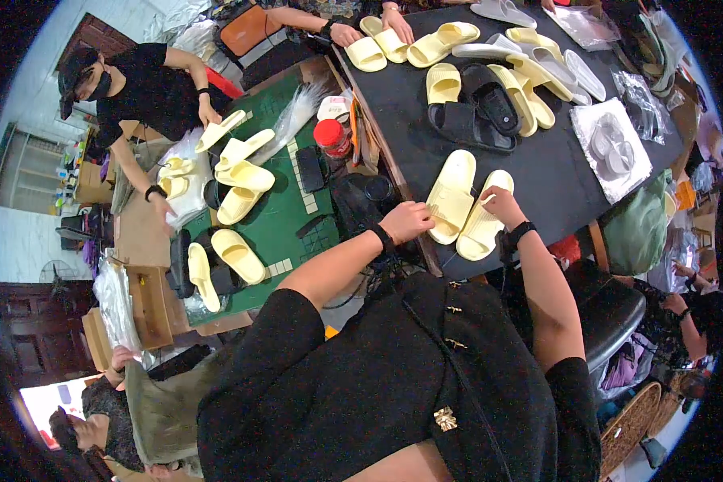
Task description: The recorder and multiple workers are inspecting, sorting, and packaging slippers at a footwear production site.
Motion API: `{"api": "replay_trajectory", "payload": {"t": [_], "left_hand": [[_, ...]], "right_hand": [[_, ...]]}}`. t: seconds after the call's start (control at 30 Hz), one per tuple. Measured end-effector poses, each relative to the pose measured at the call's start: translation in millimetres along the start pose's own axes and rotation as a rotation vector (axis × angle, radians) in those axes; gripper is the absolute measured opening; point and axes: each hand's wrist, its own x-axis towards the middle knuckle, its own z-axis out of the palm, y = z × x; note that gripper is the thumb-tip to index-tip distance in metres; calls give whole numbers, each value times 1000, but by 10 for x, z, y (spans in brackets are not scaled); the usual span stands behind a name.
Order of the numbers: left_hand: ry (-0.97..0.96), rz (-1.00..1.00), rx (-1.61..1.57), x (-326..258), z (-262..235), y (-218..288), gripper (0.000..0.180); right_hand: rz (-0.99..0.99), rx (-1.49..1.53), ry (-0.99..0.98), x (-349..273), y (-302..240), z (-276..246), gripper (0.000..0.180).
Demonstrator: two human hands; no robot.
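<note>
A pair of pale yellow slide slippers lies side by side on the black tabletop (410, 104) right in front of me. My left hand (408, 222) is closed at the lower left edge of the left slipper (453, 191), its fingertips partly hidden. Over the middle of the right slipper (477, 236) is my right hand (502, 207), with thumb and fingers pinched at the strap. Both slippers rest on the table. Black bands circle my wrists.
More yellow slippers (446, 44), black slippers (474, 120), grey slippers (584, 76) and a bagged grey pair (610, 149) lie on the black table. Left, a green table (285, 233) bears slippers and a red-lidded jar (332, 137). A co-worker (149, 96) handles slippers there; another's hands (369, 30) reach in at the far edge.
</note>
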Motion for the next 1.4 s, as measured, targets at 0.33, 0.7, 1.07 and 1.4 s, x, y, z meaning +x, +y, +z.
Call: {"api": "replay_trajectory", "payload": {"t": [0.33, 0.7, 1.07, 1.4], "left_hand": [[67, -200, -270, 156, -83, 406, 16], [-302, 307, -240, 466, 301, 619, 13], [-446, 336, -97, 459, 533, 679, 14], [-44, -213, -668, 464, 377, 529, 6]], "right_hand": [[-22, 67, 0, -10, 36, 22, 15], [27, 122, 32, 22, 66, 84, 16], [25, 185, 46, 53, 149, 120, 14], [-385, -207, 476, -393, -122, 180, 22]]}}
